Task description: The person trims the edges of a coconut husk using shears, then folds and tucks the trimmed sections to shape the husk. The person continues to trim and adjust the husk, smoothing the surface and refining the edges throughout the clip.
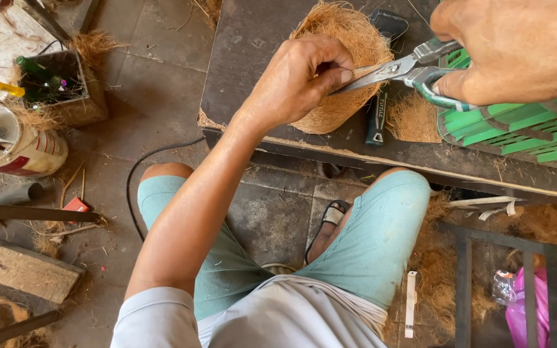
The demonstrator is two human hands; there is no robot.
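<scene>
A round pot of brown coconut fibre [349, 32] stands on a dark wooden bench [246, 58] in front of me. My left hand [298, 77] grips the pot's near rim, thumb and fingers pinched on the fibre. My right hand [517, 48] is closed on the green-and-grey handles of a pair of scissors [398, 69], whose metal blades point left and meet the rim right by my left fingers. A dark knife-like tool [376, 116] lies on the bench just right of the pot.
A green slatted plastic crate [517, 125] sits at the bench's right. Loose fibre [414, 119] lies beside it. On the floor at left are a cream tin bucket [17, 151], a wooden box with green bottles [56, 84], planks and a black cable [136, 174]. A pink bag [546, 303] lies lower right.
</scene>
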